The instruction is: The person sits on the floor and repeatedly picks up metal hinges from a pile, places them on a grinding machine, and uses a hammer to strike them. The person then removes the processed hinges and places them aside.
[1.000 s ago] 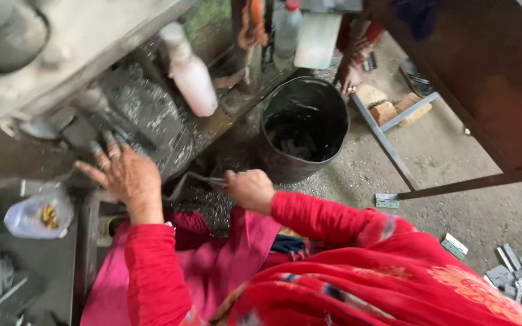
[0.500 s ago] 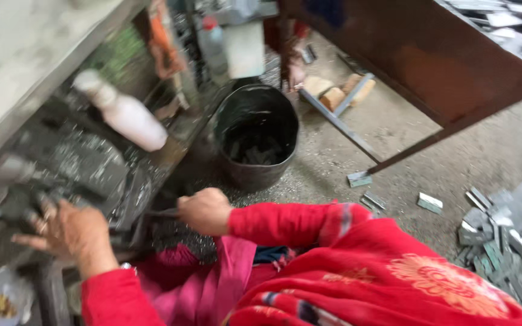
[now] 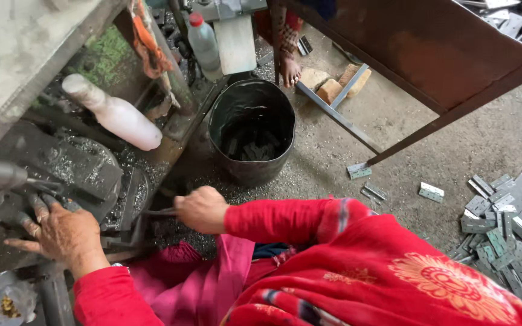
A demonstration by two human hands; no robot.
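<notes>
Grey metal machine takes up the lower left, dusted with shavings, and honestly most of it is cut off by the frame edge. Left hand lies spread flat on its front, fingertips partly tucked under a part. Right hand is curled tight around a thin dark lever just right of the machine; its far end is hidden. Black bucket sits beyond the machine's right side.

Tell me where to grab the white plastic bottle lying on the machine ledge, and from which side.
Grip the white plastic bottle around its wide body near the rounded base, probably coming from above on the open side toward the black bucket. It lies on its side, narrow neck pointing up-left toward the machine, so the neck end is crowded. The left hand is nearest; the right hand holds a thin metal rod.
</notes>
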